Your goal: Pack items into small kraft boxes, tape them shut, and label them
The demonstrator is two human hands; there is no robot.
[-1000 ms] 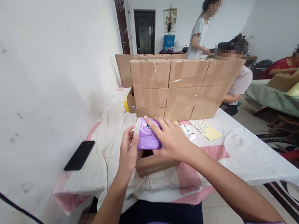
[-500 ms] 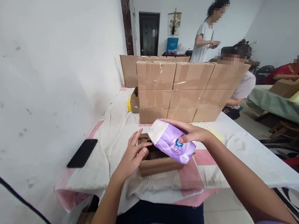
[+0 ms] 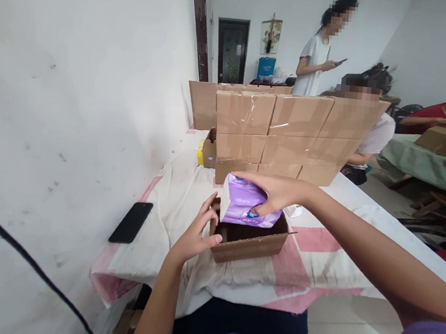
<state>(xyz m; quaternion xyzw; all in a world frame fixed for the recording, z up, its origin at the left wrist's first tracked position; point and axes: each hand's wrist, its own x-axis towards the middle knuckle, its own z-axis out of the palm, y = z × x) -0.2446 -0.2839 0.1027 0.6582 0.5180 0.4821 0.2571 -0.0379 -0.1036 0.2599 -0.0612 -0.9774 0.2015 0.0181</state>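
From my remote seat I see the right hand [image 3: 284,192] holding a purple soft pack [image 3: 238,206], thumb on its front and fingers over its top. The blue label [image 3: 252,214] is partly under that thumb, and I can't read its lettering or the pale print above it. The wrapper is glossy and crinkled, block-shaped, with a whitish end toward the left hand [image 3: 199,233]. Directly below the right hand is a brown corrugated carton [image 3: 252,248], the pack at its open top. The left hand spreads thumb and fingers wide at the carton's near-left corner; I can't tell if it presses. Left of that hand, a black phone [image 3: 131,222] lies on the cloth-covered bench [image 3: 177,183]. Half a second ago the pack slanted, label uppermost; now it sits more level
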